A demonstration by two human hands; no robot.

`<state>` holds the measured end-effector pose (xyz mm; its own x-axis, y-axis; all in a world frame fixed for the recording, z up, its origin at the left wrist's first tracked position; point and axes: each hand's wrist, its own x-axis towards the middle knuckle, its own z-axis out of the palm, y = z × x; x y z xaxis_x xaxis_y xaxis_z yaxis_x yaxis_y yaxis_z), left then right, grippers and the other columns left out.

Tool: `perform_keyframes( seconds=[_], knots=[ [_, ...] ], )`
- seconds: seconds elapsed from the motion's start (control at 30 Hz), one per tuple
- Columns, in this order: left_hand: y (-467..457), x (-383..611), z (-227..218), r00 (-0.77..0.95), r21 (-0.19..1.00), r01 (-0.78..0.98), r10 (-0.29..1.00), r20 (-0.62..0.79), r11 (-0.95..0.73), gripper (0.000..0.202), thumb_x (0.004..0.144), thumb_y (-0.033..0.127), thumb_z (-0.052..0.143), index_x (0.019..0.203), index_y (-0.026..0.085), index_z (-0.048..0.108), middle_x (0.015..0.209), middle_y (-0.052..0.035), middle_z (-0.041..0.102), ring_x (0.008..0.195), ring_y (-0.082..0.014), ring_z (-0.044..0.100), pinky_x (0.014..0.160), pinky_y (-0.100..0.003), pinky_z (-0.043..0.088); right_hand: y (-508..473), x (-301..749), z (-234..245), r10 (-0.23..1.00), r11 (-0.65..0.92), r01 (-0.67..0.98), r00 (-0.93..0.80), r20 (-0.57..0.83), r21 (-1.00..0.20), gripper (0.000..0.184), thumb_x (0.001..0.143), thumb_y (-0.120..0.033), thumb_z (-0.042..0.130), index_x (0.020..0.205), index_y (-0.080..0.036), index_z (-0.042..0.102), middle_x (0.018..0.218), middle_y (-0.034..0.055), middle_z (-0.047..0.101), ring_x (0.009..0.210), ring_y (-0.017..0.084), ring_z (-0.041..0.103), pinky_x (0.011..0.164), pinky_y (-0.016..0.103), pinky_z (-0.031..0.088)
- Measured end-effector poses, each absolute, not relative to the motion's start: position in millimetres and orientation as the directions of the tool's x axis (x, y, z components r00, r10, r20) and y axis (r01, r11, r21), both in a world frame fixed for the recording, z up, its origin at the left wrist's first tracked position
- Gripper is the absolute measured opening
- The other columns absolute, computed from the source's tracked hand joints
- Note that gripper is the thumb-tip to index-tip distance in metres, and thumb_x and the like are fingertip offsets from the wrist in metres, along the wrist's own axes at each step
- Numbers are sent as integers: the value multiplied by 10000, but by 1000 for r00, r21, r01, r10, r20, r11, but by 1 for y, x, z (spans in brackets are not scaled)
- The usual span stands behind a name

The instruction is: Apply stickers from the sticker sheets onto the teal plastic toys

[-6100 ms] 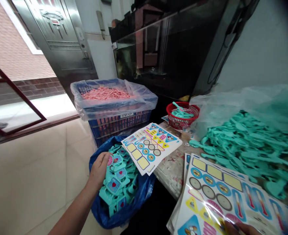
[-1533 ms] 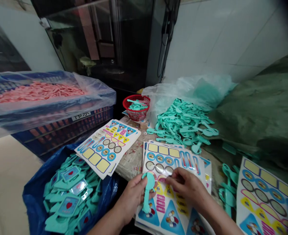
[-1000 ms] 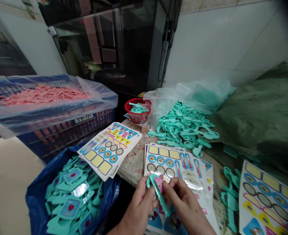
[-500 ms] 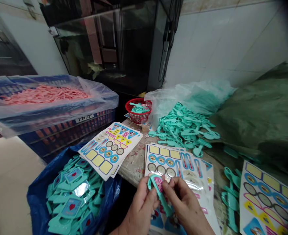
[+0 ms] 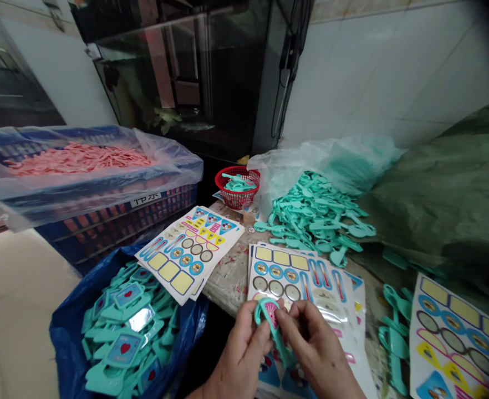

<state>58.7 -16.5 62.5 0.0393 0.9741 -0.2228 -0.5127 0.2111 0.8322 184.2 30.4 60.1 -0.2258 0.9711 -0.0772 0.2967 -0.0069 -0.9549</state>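
Note:
Between my two hands is a teal plastic toy piece (image 5: 285,354) with a curved, hooked end and a pink half-round sticker (image 5: 271,312) on its face. My left hand (image 5: 244,346) grips its hooked end, thumb in front. The fingers of my right hand (image 5: 311,338) are pinched together at the sticker's right edge; whether they hold the sticker or the piece is hard to make out. Beneath both hands lies a stack of sticker sheets (image 5: 327,296) printed with thermometers, round dials and yellow boxes.
Another sticker stack (image 5: 173,244) lies at the table's left edge, above a blue bag (image 5: 67,327) of teal pieces with heart stickers. Loose teal pieces (image 5: 311,213) spill from a clear bag. A red basket (image 5: 223,188) stands behind; a blue crate (image 5: 103,227) holds pink pieces.
The view has shifted slightly. Both hands stay on the teal piece, with the right fingers still at the pink sticker.

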Motion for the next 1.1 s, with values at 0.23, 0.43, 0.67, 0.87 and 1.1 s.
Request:
perform_keyframes(
  seconds=[0.23, 0.43, 0.67, 0.87, 1.1],
  knots=[
    [-20, 52, 61, -89, 976, -111, 976, -199, 189, 295, 801, 479, 556, 882, 198, 594, 755, -17, 649, 678, -152, 563, 644, -227, 452, 41, 205, 53, 985, 99, 739, -168, -40, -666, 395, 683, -627, 570, 714, -240, 500, 679, 12, 583, 621, 198, 532, 563, 298, 389],
    [5, 21, 71, -173, 984, -25, 968, -179, 177, 300, 832, 481, 491, 904, 207, 590, 814, -16, 668, 795, -197, 618, 716, -264, 489, 58, 235, 50, 989, 100, 710, -150, -12, -697, 403, 815, -593, 417, 633, -234, 446, 572, -33, 427, 552, 147, 451, 510, 251, 363],
    [61, -25, 44, -365, 896, 440, 925, 107, 69, 369, 759, 380, 534, 1062, 182, 602, 1158, -123, 626, 1155, -317, 510, 1033, -487, 324, 127, 283, 45, 995, 89, 807, -45, 89, -584, 362, 827, -489, 380, 568, -241, 328, 521, -49, 367, 536, 139, 428, 511, 249, 325],
    [49, -24, 14, -347, 816, 576, 891, 292, -43, 399, 784, 376, 480, 1103, 163, 590, 1191, -162, 596, 1148, -306, 510, 1032, -527, 331, 197, 302, 41, 995, -78, 899, 95, 17, -431, 336, 837, -469, 492, 662, -186, 531, 653, -17, 557, 626, 139, 536, 616, 284, 402],
    [19, -11, 10, -236, 808, 583, 934, 267, -83, 249, 810, 345, 528, 968, 244, 692, 1114, -88, 677, 1059, -258, 608, 947, -363, 479, 221, 300, 44, 974, -223, 882, 180, -141, -415, 295, 829, -461, 567, 809, -169, 606, 813, 10, 637, 724, 136, 598, 695, 314, 474]
  ],
)
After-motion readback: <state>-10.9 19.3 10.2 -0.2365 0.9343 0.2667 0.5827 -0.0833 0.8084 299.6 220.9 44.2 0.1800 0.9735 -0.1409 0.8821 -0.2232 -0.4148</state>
